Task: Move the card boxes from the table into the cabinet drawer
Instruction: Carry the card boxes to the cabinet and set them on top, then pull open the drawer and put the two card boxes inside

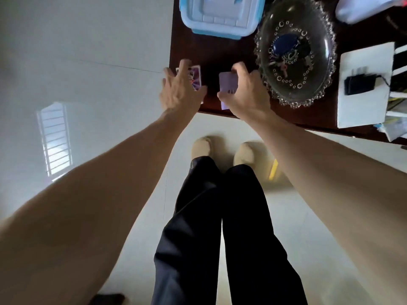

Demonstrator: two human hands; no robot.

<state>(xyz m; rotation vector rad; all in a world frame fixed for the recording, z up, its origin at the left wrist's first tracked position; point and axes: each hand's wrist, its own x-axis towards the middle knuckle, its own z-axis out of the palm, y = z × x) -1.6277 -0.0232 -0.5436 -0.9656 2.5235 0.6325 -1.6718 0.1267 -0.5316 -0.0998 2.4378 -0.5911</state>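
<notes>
Two card boxes lie near the front left corner of the dark wooden table (211, 51). The left card box (195, 77) has a purple printed face with red marks; my left hand (179, 91) hovers over it with fingers spread, partly covering it. The right card box (228, 83) is plain lilac. My right hand (244, 91) closes around it, thumb at its near end and fingers over its far edge. A second lilac edge (224, 105) shows under my right hand. No cabinet drawer is in view.
A blue-rimmed plastic container (220, 16) stands at the back of the table. A glass dish (295, 53) with keys sits just right of my right hand. Further right lie a white box (363, 84) with a black charger (359, 84). My legs and feet stand on pale floor tiles.
</notes>
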